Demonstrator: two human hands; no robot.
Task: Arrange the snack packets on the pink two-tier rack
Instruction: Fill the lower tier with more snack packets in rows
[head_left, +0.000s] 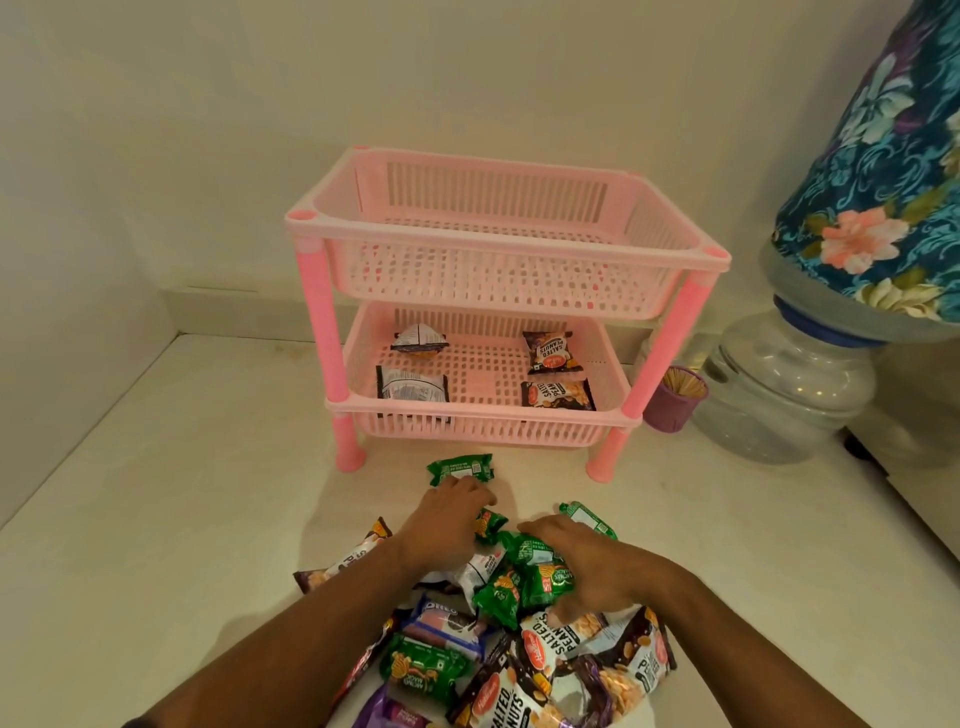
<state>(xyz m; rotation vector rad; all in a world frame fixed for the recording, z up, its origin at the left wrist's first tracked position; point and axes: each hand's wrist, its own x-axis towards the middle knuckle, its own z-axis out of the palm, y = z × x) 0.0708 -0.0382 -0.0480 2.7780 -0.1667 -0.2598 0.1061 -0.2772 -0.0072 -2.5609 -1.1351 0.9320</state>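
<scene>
The pink two-tier rack (322, 228) stands on a pale counter against the wall. Its top tier holds nothing; the bottom tier holds several dark peanut packets, such as one at the right (549, 352). In front lies a pile of snack packets (524, 654): green ones, salted peanuts and an Oreo pack (447, 621). My left hand (447, 519) lies over small green packets, fingers curled on a green packet (489, 525), with another green packet (460, 467) just beyond its fingertips. My right hand (587, 564) rests on a bunch of green packets (524, 571), fingers bent around them.
A purple cup of toothpicks (675, 397) stands right of the rack's front right leg. Beside it sits a large clear water jar (789, 395) under a floral cloth cover (893, 171). Bare counter stretches to the left of the rack and pile.
</scene>
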